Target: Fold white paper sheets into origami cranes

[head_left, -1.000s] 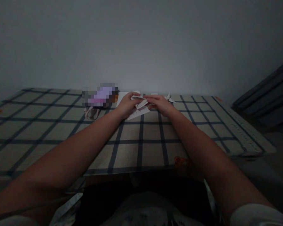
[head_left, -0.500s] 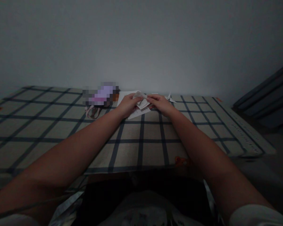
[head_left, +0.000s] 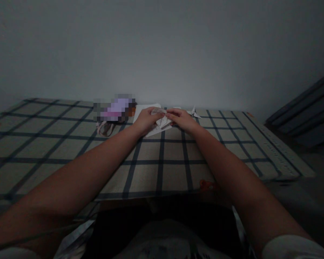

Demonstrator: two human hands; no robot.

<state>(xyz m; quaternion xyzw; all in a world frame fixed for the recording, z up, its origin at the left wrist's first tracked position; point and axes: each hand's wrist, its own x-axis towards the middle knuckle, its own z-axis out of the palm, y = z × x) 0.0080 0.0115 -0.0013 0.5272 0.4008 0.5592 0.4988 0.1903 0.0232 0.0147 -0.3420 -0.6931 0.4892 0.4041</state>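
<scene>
Between my hands is a piece of folded white paper (head_left: pixel 163 122), its layers creased toward a point on the near side. My left hand (head_left: pixel 148 120) grips its left part, thumb laid over the top. From the other side my right hand (head_left: pixel 181 118) pinches it, fingertips close to my left thumb. Flat sheets of white paper (head_left: pixel 154 132) lie beneath on the table, partly covered by my left hand. Just beyond my right hand sits a pointed folded-paper figure (head_left: pixel 194 112).
A checked cloth (head_left: pixel 148 172) covers the table (head_left: pixel 226 151), which meets a grey wall (head_left: pixel 162 54) at the back. On the left lies a blurred purple object (head_left: pixel 117 108) with a pale strap loop (head_left: pixel 105 128). Dark folded fabric (head_left: pixel 307 111) hangs at the right.
The upper flap of the paper, which stood raised between my hands, is now pressed lower. My fingertips have drawn slightly closer together.
</scene>
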